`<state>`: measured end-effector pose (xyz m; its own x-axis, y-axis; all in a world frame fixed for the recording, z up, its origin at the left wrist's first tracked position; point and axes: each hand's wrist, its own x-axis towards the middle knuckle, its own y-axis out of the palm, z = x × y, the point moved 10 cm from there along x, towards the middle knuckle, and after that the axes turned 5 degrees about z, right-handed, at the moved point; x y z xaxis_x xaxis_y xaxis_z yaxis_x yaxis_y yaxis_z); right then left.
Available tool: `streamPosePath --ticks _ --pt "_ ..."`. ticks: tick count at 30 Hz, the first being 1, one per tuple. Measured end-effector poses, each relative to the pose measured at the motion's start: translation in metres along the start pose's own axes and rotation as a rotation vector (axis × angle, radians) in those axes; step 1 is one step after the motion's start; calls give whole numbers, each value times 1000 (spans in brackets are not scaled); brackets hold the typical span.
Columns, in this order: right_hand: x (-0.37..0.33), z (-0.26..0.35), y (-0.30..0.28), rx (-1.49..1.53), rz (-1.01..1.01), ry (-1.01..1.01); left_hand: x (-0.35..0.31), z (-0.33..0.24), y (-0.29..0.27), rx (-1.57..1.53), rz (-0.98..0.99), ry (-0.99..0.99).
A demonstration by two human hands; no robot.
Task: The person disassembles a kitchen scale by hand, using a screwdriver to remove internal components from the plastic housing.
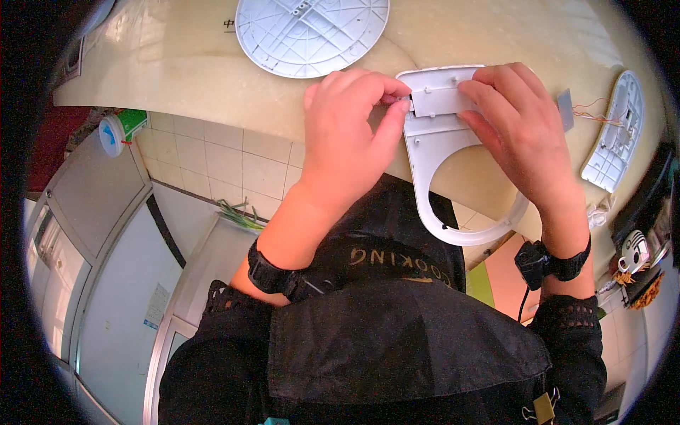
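Note:
A white plastic housing [425, 191] with a large round opening hangs partly over the table's near edge, its ribbed inner side facing up. A flat white panel [435, 102] lies across its upper part. At the panel's left end, my left hand [350, 117] is closed in a pinch between thumb and forefinger; the small bit at its fingertips is too hidden to name. My right hand [520, 117] grips the housing's right side, with bent fingers pressing on the panel.
A round white ribbed plastic disc [312, 35] lies on the cream table [177, 64] farther off. To the right are a curved white plastic part [615, 134] with thin wires and a small grey plate [564, 110]. A white mug [634, 249] stands farther right. Green stalks [241, 214] lie lower left.

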<state>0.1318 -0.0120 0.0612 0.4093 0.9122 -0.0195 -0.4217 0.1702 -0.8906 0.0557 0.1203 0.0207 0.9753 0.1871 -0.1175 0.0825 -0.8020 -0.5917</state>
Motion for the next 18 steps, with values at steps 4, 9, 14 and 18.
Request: streamPosePath --ticks 4,9,14,18 --pt "-1 -1 -1 14 -14 -14 5 2 1 -26 62 -65" --pt "-3 -1 0 28 -29 -23 9 1 2 16 110 -95" --pt "-5 -3 4 28 -18 -42 13 0 6 -2 135 -114" --pt "-6 -2 5 19 -36 -65 14 -1 9 19 138 -115"
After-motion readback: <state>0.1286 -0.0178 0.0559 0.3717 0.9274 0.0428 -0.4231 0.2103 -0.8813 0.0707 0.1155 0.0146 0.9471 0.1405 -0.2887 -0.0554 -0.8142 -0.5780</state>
